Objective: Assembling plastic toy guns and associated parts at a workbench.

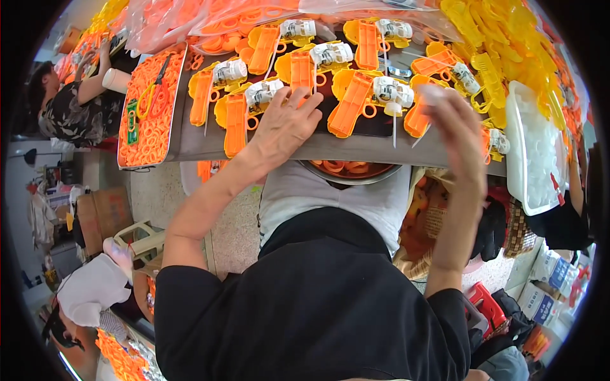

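Several toy guns lie in rows on the table, each with an orange grip, yellow body parts and a white printed cylinder. Bent over the front row, my left hand (289, 124) has its fingers apart. Its fingertips are close to the cylinder of one toy gun (236, 120) and below another toy gun (302, 71); whether they touch is unclear. My right hand (454, 124) is smeared by motion above a toy gun (417, 114) at the right. Something pale shows at its fingertips, too blurred to name. Between the hands lies another toy gun (351, 105).
At the left, a tray (145, 160) holds small orange rings and yellow-handled scissors (151, 98). A white bin (518, 149) of clear pieces stands at the right, beside piled yellow parts (502, 38). A bowl (349, 180) of orange parts is under the table edge. A co-worker (70, 111) sits left.
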Action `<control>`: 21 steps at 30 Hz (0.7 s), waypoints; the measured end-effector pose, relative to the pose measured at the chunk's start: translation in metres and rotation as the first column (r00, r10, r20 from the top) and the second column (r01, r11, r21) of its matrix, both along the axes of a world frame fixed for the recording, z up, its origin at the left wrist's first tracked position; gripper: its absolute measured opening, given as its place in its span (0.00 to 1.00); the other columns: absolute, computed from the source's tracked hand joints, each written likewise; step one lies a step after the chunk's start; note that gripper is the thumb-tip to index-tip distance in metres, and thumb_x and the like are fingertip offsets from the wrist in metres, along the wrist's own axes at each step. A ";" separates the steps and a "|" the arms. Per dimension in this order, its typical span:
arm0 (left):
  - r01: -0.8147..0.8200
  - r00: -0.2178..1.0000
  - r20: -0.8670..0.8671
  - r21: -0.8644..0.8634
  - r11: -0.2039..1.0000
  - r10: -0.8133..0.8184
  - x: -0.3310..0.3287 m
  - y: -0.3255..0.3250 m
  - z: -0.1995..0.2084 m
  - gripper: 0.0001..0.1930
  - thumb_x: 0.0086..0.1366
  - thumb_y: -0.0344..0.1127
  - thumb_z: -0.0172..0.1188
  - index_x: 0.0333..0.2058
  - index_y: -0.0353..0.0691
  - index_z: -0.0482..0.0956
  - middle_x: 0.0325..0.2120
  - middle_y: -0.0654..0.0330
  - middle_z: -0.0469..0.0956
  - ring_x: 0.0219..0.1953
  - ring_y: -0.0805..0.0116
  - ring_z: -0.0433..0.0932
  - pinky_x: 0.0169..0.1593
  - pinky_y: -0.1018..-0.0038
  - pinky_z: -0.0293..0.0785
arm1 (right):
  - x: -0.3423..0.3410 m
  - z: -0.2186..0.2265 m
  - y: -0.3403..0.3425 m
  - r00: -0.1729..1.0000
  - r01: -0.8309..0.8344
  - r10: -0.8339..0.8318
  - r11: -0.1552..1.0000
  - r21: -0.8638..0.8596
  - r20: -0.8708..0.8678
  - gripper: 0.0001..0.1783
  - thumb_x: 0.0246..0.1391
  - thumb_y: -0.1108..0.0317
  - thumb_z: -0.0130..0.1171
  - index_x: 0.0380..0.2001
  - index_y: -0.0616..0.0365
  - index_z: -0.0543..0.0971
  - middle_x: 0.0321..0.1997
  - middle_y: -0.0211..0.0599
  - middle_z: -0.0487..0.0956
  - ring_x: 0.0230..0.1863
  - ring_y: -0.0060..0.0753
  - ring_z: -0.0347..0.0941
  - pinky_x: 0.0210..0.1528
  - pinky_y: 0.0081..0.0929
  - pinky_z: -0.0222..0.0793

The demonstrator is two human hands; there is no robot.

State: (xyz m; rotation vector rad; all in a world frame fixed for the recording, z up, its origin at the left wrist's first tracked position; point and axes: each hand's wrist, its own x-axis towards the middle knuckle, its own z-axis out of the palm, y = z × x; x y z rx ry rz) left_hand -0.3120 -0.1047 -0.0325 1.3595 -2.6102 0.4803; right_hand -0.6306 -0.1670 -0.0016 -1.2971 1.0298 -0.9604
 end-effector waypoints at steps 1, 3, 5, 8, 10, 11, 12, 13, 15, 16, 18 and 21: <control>0.015 1.000 -0.010 -0.007 1.000 -0.015 0.003 -0.004 0.001 0.05 0.57 0.31 0.56 0.31 0.42 0.79 0.46 0.62 0.74 0.53 0.64 0.70 0.57 0.63 0.63 | 0.029 -0.003 0.002 0.953 -0.136 0.129 0.991 0.007 0.273 0.19 0.64 0.67 0.56 0.56 0.63 0.72 0.49 0.37 0.79 0.46 0.23 0.77 0.48 0.21 0.73; 0.075 0.979 -0.193 0.055 0.996 -0.063 0.011 -0.011 0.005 0.04 0.58 0.31 0.57 0.31 0.44 0.80 0.47 0.64 0.75 0.53 0.63 0.71 0.56 0.63 0.63 | 0.064 -0.016 -0.002 0.837 -0.268 0.168 0.956 0.122 0.521 0.24 0.65 0.66 0.55 0.61 0.62 0.67 0.51 0.42 0.78 0.45 0.26 0.77 0.48 0.21 0.74; 0.078 0.925 -0.372 -0.002 0.997 -0.073 0.010 -0.020 0.013 0.04 0.59 0.31 0.61 0.33 0.45 0.81 0.40 0.66 0.79 0.47 0.64 0.73 0.53 0.64 0.64 | 0.085 -0.016 -0.006 0.789 -0.338 0.189 0.928 0.156 0.584 0.26 0.67 0.65 0.54 0.64 0.63 0.66 0.53 0.42 0.77 0.47 0.27 0.77 0.51 0.23 0.74; 0.052 0.566 -0.824 0.013 0.999 -0.019 0.003 -0.039 0.014 0.08 0.59 0.31 0.66 0.39 0.46 0.84 0.27 0.68 0.80 0.35 0.67 0.73 0.49 0.70 0.63 | 0.103 -0.015 -0.013 0.768 -0.365 0.144 0.899 0.241 0.624 0.27 0.67 0.66 0.53 0.65 0.64 0.64 0.54 0.41 0.77 0.50 0.28 0.77 0.55 0.24 0.74; 0.016 0.525 -0.851 -0.007 1.000 -0.014 -0.005 -0.047 0.014 0.08 0.59 0.32 0.66 0.39 0.46 0.84 0.27 0.68 0.80 0.36 0.67 0.73 0.49 0.70 0.63 | 0.108 -0.016 -0.016 0.757 -0.370 0.128 0.892 0.260 0.640 0.26 0.67 0.66 0.53 0.65 0.64 0.64 0.54 0.40 0.77 0.50 0.28 0.77 0.55 0.24 0.74; -0.016 0.489 -0.872 -0.018 1.000 -0.008 -0.009 -0.050 0.015 0.08 0.58 0.32 0.67 0.38 0.47 0.85 0.28 0.69 0.80 0.36 0.68 0.73 0.49 0.70 0.62 | 0.110 -0.015 -0.017 0.742 -0.373 0.103 0.884 0.280 0.662 0.26 0.67 0.66 0.53 0.64 0.64 0.65 0.54 0.40 0.77 0.51 0.28 0.77 0.55 0.24 0.74; -0.061 0.410 -0.911 0.025 0.998 0.048 -0.013 -0.049 0.018 0.08 0.56 0.33 0.69 0.36 0.48 0.85 0.28 0.70 0.81 0.36 0.69 0.72 0.49 0.70 0.61 | 0.112 -0.013 -0.016 0.765 -0.351 0.083 0.885 0.306 0.638 0.26 0.67 0.66 0.53 0.64 0.64 0.65 0.54 0.38 0.77 0.50 0.27 0.77 0.54 0.24 0.75; -0.060 0.402 -0.915 0.023 0.998 0.045 -0.012 -0.051 0.017 0.08 0.56 0.33 0.69 0.36 0.48 0.85 0.28 0.70 0.81 0.36 0.69 0.72 0.49 0.70 0.61 | 0.112 -0.013 -0.018 0.771 -0.347 0.084 0.886 0.306 0.631 0.26 0.67 0.66 0.53 0.64 0.64 0.65 0.54 0.38 0.77 0.50 0.27 0.77 0.54 0.24 0.75; -0.089 0.563 -0.826 -0.099 0.991 -0.032 -0.005 -0.053 0.013 0.07 0.54 0.33 0.71 0.33 0.49 0.85 0.28 0.72 0.81 0.37 0.70 0.71 0.49 0.70 0.60 | 0.113 -0.016 -0.020 0.782 -0.343 0.085 0.886 0.313 0.617 0.26 0.67 0.65 0.54 0.64 0.64 0.66 0.53 0.37 0.77 0.49 0.27 0.77 0.54 0.24 0.75; -0.086 0.562 -0.825 -0.125 0.988 -0.056 -0.005 -0.055 0.012 0.07 0.53 0.33 0.72 0.32 0.49 0.84 0.28 0.72 0.81 0.37 0.70 0.71 0.48 0.70 0.59 | 0.114 -0.015 -0.020 0.790 -0.335 0.078 0.886 0.321 0.609 0.25 0.67 0.64 0.54 0.63 0.63 0.67 0.52 0.36 0.77 0.48 0.26 0.77 0.53 0.24 0.75; -0.082 0.576 -0.814 -0.140 0.987 -0.068 -0.004 -0.058 0.009 0.08 0.52 0.33 0.72 0.32 0.49 0.84 0.29 0.72 0.81 0.38 0.69 0.71 0.48 0.70 0.59 | 0.115 -0.017 -0.021 0.798 -0.327 0.074 0.887 0.325 0.599 0.25 0.67 0.64 0.54 0.63 0.63 0.67 0.52 0.36 0.78 0.48 0.26 0.77 0.53 0.23 0.75; -0.086 0.615 -0.784 -0.170 0.982 -0.083 -0.005 -0.060 0.007 0.08 0.52 0.34 0.72 0.31 0.50 0.84 0.30 0.72 0.80 0.38 0.69 0.71 0.48 0.70 0.59 | 0.117 -0.019 -0.021 0.811 -0.318 0.075 0.889 0.328 0.581 0.25 0.66 0.63 0.55 0.62 0.62 0.68 0.51 0.35 0.78 0.47 0.26 0.77 0.52 0.22 0.75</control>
